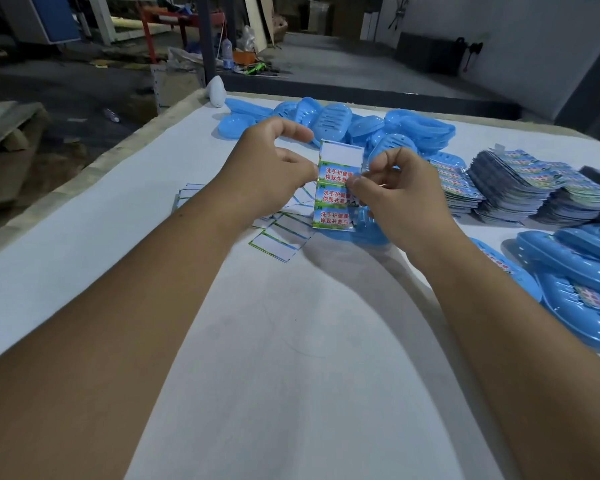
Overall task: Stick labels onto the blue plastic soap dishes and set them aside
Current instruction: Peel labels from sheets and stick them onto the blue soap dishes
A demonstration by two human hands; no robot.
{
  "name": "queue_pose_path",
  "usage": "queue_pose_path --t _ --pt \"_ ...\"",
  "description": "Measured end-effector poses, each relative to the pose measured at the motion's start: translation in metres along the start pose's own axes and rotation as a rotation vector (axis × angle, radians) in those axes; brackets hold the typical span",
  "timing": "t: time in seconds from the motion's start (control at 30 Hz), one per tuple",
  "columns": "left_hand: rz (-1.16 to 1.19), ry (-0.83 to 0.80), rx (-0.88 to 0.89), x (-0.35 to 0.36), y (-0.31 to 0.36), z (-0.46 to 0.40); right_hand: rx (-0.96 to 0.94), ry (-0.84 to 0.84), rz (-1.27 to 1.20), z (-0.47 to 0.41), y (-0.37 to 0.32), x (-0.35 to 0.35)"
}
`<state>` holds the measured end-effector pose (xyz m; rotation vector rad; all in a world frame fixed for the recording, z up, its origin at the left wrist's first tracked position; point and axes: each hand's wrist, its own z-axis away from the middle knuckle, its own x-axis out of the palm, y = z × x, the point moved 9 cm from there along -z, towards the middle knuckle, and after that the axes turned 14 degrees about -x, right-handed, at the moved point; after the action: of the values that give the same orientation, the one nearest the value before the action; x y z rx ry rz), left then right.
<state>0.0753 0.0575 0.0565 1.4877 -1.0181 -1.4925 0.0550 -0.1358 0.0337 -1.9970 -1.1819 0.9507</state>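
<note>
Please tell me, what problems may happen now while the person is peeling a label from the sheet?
The right hand pinches only a corner of a label on the printed label sheet held by the left hand; it might tear or curl. The blue plastic soap dish below lies unheld and could slide when pressed.

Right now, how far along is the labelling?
Done: a few labelled dishes lie set aside at right, and spent backings litter the table. In hand: the left hand holds a label sheet with its top slot bare while the right hand peels the next label. Left: the unlabelled pile behind and stacks of sheets.
</note>
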Motion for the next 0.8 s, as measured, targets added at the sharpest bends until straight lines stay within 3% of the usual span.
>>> queue_pose_path --t 0.17,0.8 --pt "-0.007 -0.040 0.042 0.006 0.003 0.002 -0.088 -0.014 0.222 -0.001 -0.005 -0.003" --pt "-0.119 -0.043 0.186 0.018 0.013 0.011 -0.156 -0.081 0.280 0.010 -0.028 0.011"
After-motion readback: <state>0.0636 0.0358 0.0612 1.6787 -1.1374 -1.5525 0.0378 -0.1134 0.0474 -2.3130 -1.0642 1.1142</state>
